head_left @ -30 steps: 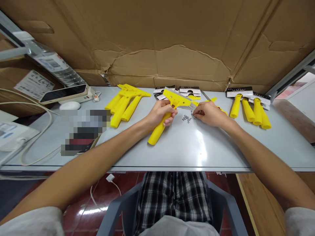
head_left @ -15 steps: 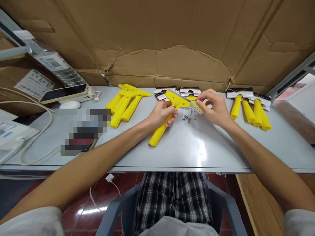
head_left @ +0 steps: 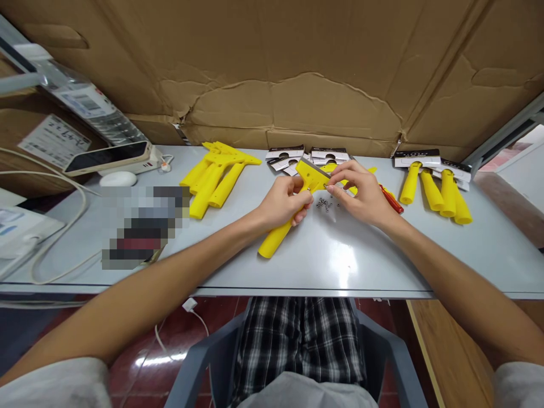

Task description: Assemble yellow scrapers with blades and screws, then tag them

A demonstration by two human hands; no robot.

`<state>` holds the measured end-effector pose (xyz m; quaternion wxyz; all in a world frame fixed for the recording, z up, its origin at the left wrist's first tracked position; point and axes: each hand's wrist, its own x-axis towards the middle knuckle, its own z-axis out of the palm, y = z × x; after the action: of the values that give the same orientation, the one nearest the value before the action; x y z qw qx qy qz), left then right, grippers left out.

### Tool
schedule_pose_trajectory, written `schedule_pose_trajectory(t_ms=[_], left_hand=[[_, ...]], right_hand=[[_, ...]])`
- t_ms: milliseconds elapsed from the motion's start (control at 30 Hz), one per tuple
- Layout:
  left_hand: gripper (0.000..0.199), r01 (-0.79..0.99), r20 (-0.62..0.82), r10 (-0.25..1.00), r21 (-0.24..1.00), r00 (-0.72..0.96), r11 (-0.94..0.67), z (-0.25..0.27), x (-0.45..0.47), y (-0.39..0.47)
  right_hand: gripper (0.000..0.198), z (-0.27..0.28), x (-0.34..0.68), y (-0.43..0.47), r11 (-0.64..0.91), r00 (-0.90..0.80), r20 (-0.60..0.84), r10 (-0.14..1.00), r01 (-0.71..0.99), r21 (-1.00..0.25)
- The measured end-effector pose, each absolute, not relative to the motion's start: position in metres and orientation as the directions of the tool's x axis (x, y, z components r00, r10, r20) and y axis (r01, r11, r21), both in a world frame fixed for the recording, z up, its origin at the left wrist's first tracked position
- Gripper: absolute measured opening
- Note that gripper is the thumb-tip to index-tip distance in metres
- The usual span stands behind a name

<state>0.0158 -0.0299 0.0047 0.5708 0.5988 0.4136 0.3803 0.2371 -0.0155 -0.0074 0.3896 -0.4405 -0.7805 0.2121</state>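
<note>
Grey tabletop (head_left: 297, 266), room between front edge (head_left: 306, 293) and hands (head_left: 285, 202) at scraper (head_left: 313, 176).

Workshop: yellow scrapers (head_left: 312, 175), metal parts (head_left: 324, 204)

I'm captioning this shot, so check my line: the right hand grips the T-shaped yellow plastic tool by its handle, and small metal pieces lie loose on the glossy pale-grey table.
The hand is wrong: the head view shows the left hand gripping the T-shaped yellow plastic tool by its handle. The small metal pieces do lie loose on the glossy pale-grey table.
</note>
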Motion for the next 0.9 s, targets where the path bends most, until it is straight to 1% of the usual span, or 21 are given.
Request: schedule_pose_trajectory(t_ms=[100,300,433,600,900], left_hand=[[0.024,0.086,-0.026,0.93,0.996,0.366,-0.006,0.0052,0.0158,-0.0308],[0.024,0.113,0.001,0.93,0.993,0.367,-0.046,0.0047,0.0156,-0.0318],[0.024,0.12,0.027,0.927,0.99,0.374,-0.077,0.0029,0.0156,-0.0319],[0.025,0.112,0.052,0.912,0.988,0.406,-0.106,-0.0007,0.0148,-0.0307],[0.026,0.105,0.056,0.907,0.989,0.418,-0.109,-0.0034,0.014,-0.0295]], right_hand=[[0.036,-0.0072,0.2365,-0.0156,0.517,-0.309,0.414,0.856,0.526,-0.676],[0.032,-0.007,0.2355,-0.0165,0.525,-0.305,0.427,0.851,0.522,-0.673],[0.033,-0.0091,0.2352,-0.0158,0.555,-0.304,0.466,0.831,0.507,-0.659],[0.029,-0.0107,0.2345,-0.0152,0.592,-0.308,0.509,0.804,0.496,-0.635],[0.03,-0.0089,0.2326,-0.017,0.568,-0.297,0.488,0.821,0.512,-0.644]])
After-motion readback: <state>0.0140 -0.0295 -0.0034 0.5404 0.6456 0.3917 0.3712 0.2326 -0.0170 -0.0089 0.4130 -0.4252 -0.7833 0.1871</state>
